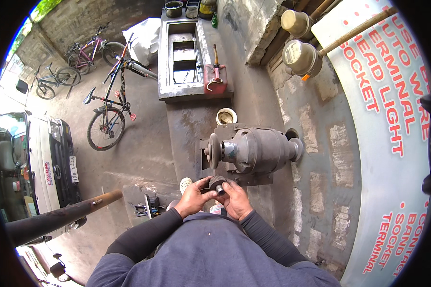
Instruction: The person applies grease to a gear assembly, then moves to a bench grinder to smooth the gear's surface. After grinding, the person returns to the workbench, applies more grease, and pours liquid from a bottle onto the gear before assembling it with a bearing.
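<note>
The left hand (193, 198) and right hand (236, 200) pinched a ribbed metal part (217, 182) from eight and four o'clock, apparently for steadiness, a wheel (214, 150) standing at twelve.

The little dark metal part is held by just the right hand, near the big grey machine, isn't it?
Not just one hand: the head view shows the left hand and the right hand both holding the little dark metal part. It is near the big grey machine, as you said.
</note>
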`<state>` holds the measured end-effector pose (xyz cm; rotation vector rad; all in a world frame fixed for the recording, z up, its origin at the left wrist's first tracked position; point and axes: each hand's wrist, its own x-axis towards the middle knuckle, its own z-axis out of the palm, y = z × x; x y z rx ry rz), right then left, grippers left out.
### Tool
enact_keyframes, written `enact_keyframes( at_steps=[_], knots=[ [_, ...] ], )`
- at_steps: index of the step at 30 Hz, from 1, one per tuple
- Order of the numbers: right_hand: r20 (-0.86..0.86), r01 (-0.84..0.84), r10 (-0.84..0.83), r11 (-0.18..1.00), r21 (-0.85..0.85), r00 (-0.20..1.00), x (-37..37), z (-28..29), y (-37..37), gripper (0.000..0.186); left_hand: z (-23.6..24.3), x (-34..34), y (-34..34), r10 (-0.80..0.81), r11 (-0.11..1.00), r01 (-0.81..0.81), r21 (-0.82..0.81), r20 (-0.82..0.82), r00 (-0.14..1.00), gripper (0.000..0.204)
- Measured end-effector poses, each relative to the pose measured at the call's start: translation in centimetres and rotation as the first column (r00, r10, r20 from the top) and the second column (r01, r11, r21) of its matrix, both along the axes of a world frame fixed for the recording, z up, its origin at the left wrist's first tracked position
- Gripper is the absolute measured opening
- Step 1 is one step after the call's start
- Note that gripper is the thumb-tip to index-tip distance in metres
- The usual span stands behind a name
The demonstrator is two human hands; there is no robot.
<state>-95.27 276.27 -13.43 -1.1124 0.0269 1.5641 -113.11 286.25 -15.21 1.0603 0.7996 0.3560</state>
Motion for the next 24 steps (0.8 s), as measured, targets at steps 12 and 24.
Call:
enact_keyframes(
  at_steps=[12,24],
  knots=[
    [-0.12,0.15,-0.167,0.979,-0.135,0.979,-0.2,-2.0,3.4,0.03,-2.0,2.9,2.2,0.208,0.957,-0.234,-0.171,-0.159,0.965,0.041],
    [-0.133,0.103,-0.116,0.989,-0.106,0.984,0.3,-2.5,3.7,0.033,-1.9,2.8,2.5,0.208,0.944,-0.235,-0.229,-0.136,0.969,0.039]
  ],
)
